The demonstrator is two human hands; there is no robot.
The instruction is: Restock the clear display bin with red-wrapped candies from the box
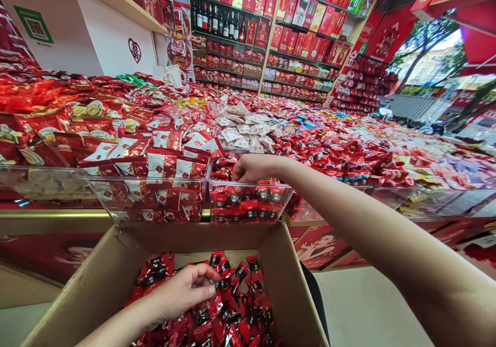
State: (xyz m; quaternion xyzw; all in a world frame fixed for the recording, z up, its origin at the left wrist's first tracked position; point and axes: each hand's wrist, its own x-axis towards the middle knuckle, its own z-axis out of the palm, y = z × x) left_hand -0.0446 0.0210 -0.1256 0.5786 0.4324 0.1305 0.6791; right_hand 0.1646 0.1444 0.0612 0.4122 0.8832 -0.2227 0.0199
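Inside an open cardboard box (294, 295), my left hand (194, 287) rests over a heap of red and black wrapped candies (232, 316); its fingers are curled around a wrapped candy (214, 303). My right hand (251, 169) reaches into a clear plastic bin (251, 184) behind the box, its fingers bent down among similar red and black candies (250, 208). Whether those fingers hold anything is hidden. Beside that bin on the left stands another clear bin with red and white packets (160, 166).
Durian snack packets (46, 125) fill bins at the left. Piles of wrapped sweets (341, 145) spread behind and to the right. Shelves (271, 37) with bottles and red boxes stand at the back. A gold-edged counter front (54, 214) borders the cardboard box.
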